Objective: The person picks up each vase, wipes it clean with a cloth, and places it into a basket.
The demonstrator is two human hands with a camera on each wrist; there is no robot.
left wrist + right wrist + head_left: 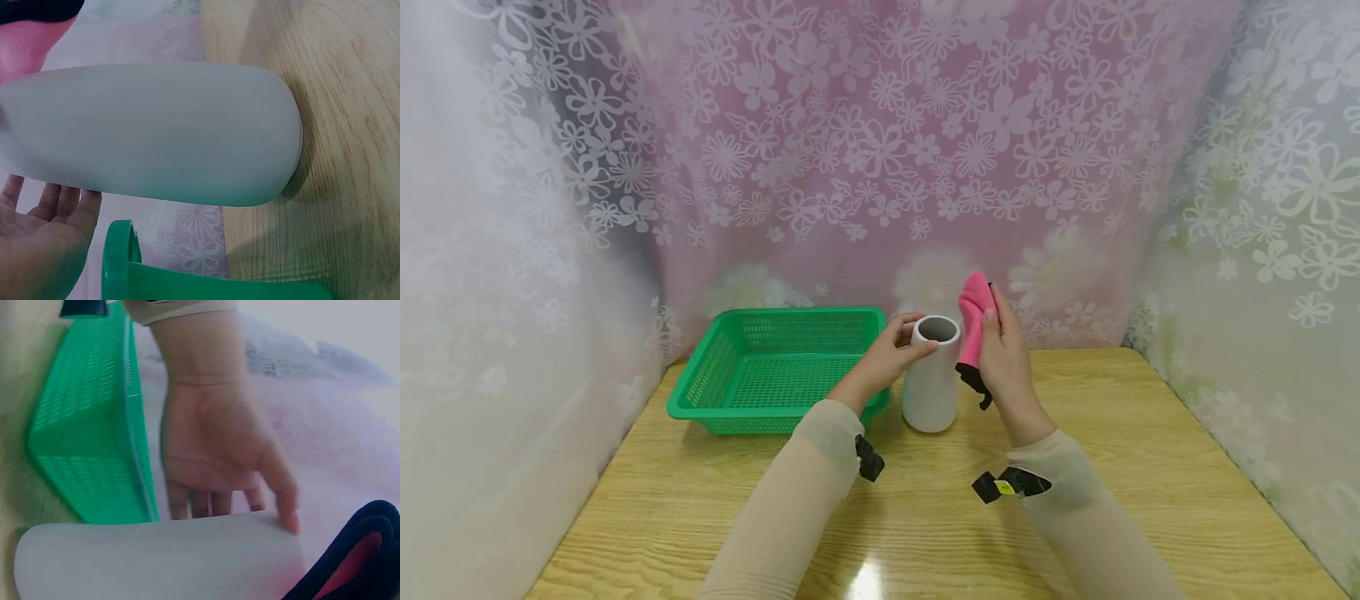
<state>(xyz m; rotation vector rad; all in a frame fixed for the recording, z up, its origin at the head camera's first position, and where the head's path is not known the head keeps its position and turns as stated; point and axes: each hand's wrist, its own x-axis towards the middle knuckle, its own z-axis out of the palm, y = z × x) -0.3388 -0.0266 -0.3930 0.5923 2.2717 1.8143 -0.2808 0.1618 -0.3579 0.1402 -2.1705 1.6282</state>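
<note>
A white vase (929,392) stands upright on the wooden table. My left hand (882,358) holds it near the rim from the left, thumb on the near side and fingers round behind. In the right wrist view that hand (212,440) shows with its thumb at the top of the vase (156,559). My right hand (1007,354) grips a folded pink cloth with black trim (974,321), just right of the vase's mouth. The black edge of the pink cloth (359,550) shows close up in the right wrist view.
A green plastic basket (700,410) with slotted sides stands left of the vase, its right end behind my left wrist. The wooden table (1120,483) runs back to a pink flowered curtain (880,150). Pale flowered curtains hang at both sides.
</note>
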